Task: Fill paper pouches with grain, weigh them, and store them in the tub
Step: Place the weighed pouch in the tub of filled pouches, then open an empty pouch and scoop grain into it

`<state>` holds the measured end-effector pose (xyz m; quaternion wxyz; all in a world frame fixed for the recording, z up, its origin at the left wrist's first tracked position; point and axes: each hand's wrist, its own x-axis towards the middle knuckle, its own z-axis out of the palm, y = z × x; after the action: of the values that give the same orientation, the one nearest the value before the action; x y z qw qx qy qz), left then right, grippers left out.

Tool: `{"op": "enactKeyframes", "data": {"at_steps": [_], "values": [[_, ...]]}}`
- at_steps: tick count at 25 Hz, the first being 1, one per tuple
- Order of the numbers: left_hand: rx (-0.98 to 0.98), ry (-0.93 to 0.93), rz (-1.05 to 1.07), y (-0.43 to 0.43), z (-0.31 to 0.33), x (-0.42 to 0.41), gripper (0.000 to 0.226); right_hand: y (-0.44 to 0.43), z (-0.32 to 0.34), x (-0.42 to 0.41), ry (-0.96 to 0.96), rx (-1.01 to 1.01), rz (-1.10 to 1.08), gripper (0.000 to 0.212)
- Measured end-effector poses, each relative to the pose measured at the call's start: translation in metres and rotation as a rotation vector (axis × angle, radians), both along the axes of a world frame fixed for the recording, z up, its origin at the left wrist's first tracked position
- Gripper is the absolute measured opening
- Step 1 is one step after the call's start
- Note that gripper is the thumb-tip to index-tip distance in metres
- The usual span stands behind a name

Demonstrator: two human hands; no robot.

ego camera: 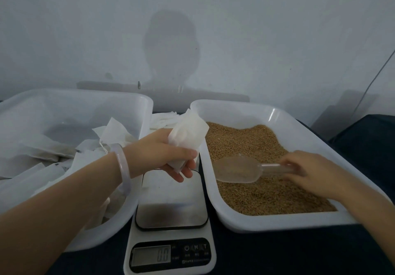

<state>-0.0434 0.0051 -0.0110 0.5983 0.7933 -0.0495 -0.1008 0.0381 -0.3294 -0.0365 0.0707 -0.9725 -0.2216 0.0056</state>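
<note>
White paper pouch [188, 133], upright and crumpled, gripped at its lower end by the left hand [168, 152] above the far edge of the digital kitchen scale [171, 210]. The scale stood between two white plastic tubs, its steel platform bare and its display [151, 255] showing zero. The left tub [85, 97] held a loose heap of pouches [53, 152]; the right tub [245, 221] held brown grain [245, 140]. A clear plastic scoop [237, 169] lay low over the grain, bowl towards the scale, its handle held by the right hand [310, 174].
</note>
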Motion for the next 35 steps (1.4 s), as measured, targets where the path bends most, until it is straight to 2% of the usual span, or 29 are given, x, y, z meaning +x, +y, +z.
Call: {"op": "enactKeyframes", "data": {"at_steps": [6,9,12,15,17,20,26,28,30,33,35], "values": [[0.004,-0.024,0.001,-0.002,0.001,-0.001,0.004,-0.003,0.003,-0.004,-0.023,0.071,0.125,0.03],[0.057,-0.049,0.007,-0.001,0.0,-0.001,0.02,-0.004,0.004,-0.004,-0.068,0.024,0.156,0.037],[0.255,-0.149,0.027,-0.001,-0.007,0.003,0.025,-0.007,0.007,-0.006,-0.069,0.034,0.161,0.041],[0.525,-0.215,-0.064,-0.008,-0.015,0.006,0.015,-0.006,0.007,-0.007,-0.055,0.04,0.205,0.045],[0.668,-0.225,-0.129,-0.013,-0.02,0.008,0.028,-0.001,0.003,-0.005,-0.025,0.009,0.246,0.044],[0.752,-0.226,-0.11,-0.013,-0.023,0.013,0.038,0.0,0.0,-0.003,-0.013,0.011,0.256,0.043],[0.964,-0.257,-0.12,-0.016,-0.026,0.017,0.038,-0.002,0.001,-0.004,-0.04,0.051,0.271,0.043],[0.847,-0.222,-0.133,-0.014,-0.024,0.016,0.029,0.0,0.002,-0.005,-0.048,0.035,0.284,0.04],[0.542,-0.19,-0.031,-0.012,-0.018,0.012,0.016,0.0,0.003,-0.006,-0.088,0.014,0.31,0.036],[0.096,-0.108,0.18,-0.005,-0.011,0.011,0.026,-0.002,0.003,-0.009,-0.093,0.021,0.296,0.036],[-0.065,-0.056,0.212,-0.003,-0.009,0.011,0.02,-0.005,0.004,-0.009,-0.081,0.052,0.272,0.037]]}}
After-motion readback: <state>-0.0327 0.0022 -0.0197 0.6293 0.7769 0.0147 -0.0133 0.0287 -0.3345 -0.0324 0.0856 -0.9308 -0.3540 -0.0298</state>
